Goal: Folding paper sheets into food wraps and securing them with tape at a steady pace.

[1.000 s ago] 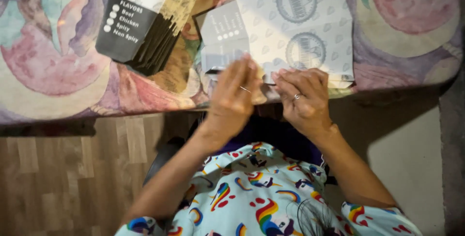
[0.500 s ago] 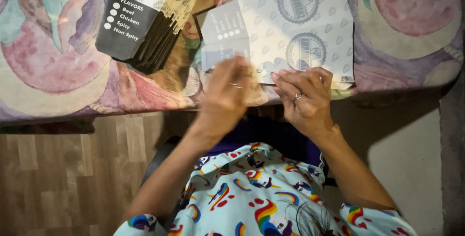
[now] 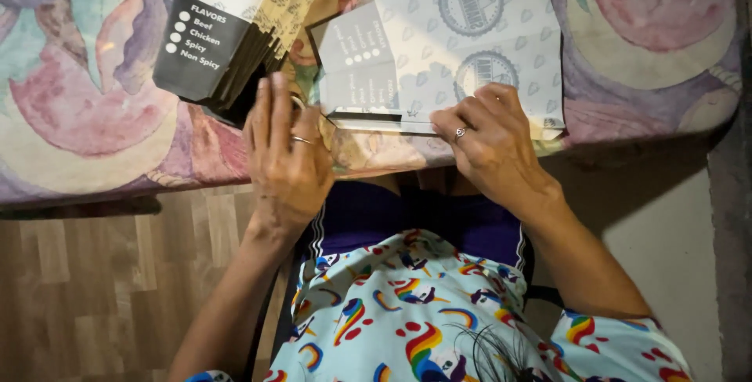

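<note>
Head view: right hand (image 3: 489,143), fingers curled, clamps flat printed carton blank (image 3: 446,45) at table edge (image 3: 102,186); left hand (image 3: 286,155), fingers together, lies flat beside folded carton stack (image 3: 227,37).

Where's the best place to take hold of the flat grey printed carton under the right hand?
Probably the flat carton is best pinched at its near long edge, coming from the person's side: it lies flat on the patterned cloth, that folded edge looks slightly raised, and the right hand already rests there.
</note>
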